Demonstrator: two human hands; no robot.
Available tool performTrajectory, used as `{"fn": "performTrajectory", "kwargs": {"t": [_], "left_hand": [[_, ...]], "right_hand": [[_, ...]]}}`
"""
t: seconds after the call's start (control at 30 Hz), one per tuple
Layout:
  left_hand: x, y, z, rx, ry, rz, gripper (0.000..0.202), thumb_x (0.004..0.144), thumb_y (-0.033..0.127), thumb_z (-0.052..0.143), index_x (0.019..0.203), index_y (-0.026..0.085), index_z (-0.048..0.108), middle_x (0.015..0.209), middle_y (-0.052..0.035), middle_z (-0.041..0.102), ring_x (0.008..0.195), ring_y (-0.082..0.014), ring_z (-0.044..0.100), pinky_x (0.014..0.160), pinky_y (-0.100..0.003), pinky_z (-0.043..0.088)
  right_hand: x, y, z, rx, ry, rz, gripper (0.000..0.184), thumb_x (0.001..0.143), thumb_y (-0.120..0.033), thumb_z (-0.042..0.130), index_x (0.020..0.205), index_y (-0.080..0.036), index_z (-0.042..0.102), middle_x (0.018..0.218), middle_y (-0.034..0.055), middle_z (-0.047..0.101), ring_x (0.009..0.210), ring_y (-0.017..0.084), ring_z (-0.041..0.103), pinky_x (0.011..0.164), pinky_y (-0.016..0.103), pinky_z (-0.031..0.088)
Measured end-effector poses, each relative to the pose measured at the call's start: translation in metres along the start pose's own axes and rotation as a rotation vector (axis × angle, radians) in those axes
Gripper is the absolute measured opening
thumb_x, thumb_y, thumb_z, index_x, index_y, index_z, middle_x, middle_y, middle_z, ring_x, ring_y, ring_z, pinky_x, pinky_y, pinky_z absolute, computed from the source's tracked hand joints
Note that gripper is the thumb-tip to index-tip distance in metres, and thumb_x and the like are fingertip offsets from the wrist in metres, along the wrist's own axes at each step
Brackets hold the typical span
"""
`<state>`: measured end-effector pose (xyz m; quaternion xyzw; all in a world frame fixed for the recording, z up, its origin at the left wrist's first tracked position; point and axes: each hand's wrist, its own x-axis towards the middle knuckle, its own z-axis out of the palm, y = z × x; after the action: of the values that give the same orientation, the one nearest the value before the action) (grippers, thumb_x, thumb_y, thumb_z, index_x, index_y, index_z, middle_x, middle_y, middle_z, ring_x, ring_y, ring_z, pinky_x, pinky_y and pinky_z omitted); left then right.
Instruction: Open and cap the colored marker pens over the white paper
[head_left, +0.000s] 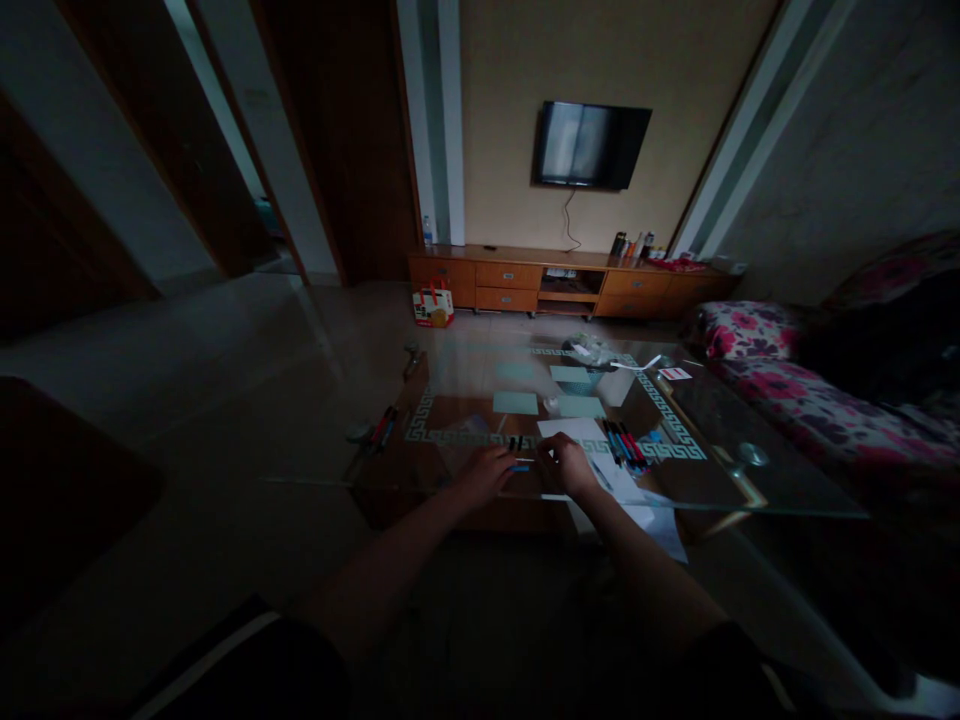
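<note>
Both hands are over the near part of the glass table (465,380), close together. My left hand (487,474) has its fingers closed around a thin white stick (526,460), perhaps a pen part, which points to the right. Just under it shows a short blue piece (519,468). Two small black pieces (516,442) are just beyond its fingertips. My right hand (568,464) is curled with thumb and fingers together; whatever it may pinch is too small and dark to make out. White paper (577,428) lies beside and partly under it.
Several blue, black and red pens (624,443) lie right of my right hand. More pens (384,428) are at the table's left edge. A clear plastic bag (592,350) and a red-and-white card (674,374) are farther back. A flowered sofa (795,385) stands at the right.
</note>
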<state>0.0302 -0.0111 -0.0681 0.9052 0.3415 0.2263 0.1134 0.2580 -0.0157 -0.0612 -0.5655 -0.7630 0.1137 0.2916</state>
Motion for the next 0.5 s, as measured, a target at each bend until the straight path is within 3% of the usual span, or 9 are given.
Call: {"fn": "performTrajectory", "kwargs": {"t": [0.13, 0.37, 0.5], "left_hand": [[-0.005, -0.003, -0.006, -0.023, -0.017, -0.007, 0.02, 0.091, 0.023, 0.058, 0.11, 0.021, 0.064, 0.104, -0.0066, 0.061, 0.101, -0.0211, 0.057, 0.092, -0.036, 0.046], [-0.021, -0.018, -0.017, -0.061, 0.019, -0.075, 0.044, 0.086, 0.03, 0.066, 0.126, 0.02, 0.051, 0.12, -0.0094, 0.058, 0.112, -0.0235, 0.054, 0.098, -0.038, 0.045], [-0.035, -0.024, -0.024, -0.067, 0.023, -0.097, 0.041, 0.088, 0.033, 0.063, 0.126, 0.021, 0.051, 0.12, -0.0088, 0.056, 0.112, -0.0234, 0.054, 0.097, -0.037, 0.045]], "right_hand": [[0.003, -0.001, 0.002, -0.021, -0.028, 0.019, 0.019, 0.086, -0.015, 0.057, 0.095, -0.019, 0.073, 0.091, 0.0059, 0.065, 0.075, 0.015, 0.061, 0.077, 0.025, 0.046], [0.001, 0.009, -0.001, -0.021, 0.003, 0.008, 0.023, 0.088, -0.018, 0.055, 0.107, -0.017, 0.068, 0.098, 0.008, 0.066, 0.084, 0.017, 0.063, 0.082, 0.027, 0.047], [-0.008, 0.011, -0.005, -0.074, 0.026, 0.01, 0.022, 0.092, -0.022, 0.052, 0.108, -0.017, 0.066, 0.101, 0.0089, 0.065, 0.086, 0.018, 0.062, 0.081, 0.029, 0.047]]}}
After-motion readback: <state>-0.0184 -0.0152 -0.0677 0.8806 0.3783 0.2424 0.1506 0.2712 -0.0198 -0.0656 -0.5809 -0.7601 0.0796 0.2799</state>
